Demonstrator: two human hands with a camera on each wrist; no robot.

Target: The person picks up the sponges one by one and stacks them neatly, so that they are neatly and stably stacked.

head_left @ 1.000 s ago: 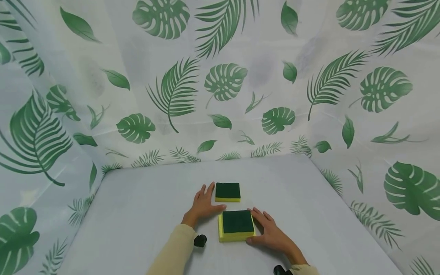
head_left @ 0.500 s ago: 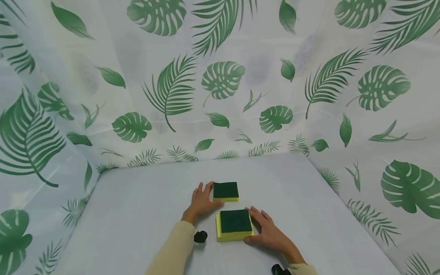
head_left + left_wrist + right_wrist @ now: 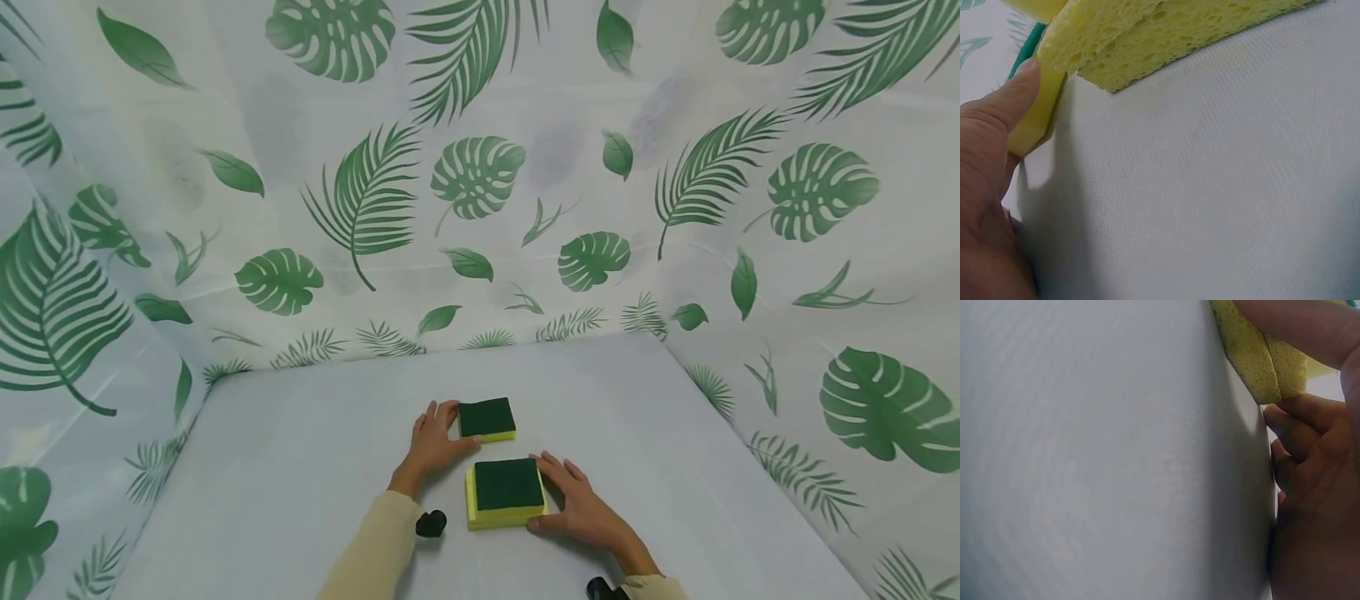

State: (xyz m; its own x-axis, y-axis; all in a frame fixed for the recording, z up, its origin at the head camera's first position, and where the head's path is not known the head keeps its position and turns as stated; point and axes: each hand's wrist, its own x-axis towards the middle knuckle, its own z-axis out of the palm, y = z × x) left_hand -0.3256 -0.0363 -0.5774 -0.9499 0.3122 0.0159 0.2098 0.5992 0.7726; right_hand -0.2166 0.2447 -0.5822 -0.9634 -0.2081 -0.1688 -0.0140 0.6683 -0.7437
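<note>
Two stacked sponges (image 3: 508, 485) lie on the white table; the upper has a dark green scouring face on top, the lower shows as a yellow edge. My right hand (image 3: 583, 504) grips their right side, thumb at the near corner and fingers at the far one. Beyond the stack is another green-and-yellow sponge (image 3: 486, 417). My left hand (image 3: 433, 442) pinches it from the left between thumb and fingers. In the left wrist view its yellow side (image 3: 1038, 112) shows beneath the thumb, near the stack's porous edge (image 3: 1141, 44). The right wrist view shows two yellow layers (image 3: 1244, 353).
The table (image 3: 300, 467) is covered in white cloth and backed by a leaf-print curtain (image 3: 465, 250), which also encloses both sides. Black camera mounts (image 3: 431, 523) sit at both wrists, below pale yellow sleeves (image 3: 375, 542).
My left hand has closed in on the far sponge and now pinches it; that sponge has turned slightly. My right hand stays at the stack. The head view has shifted a little.
</note>
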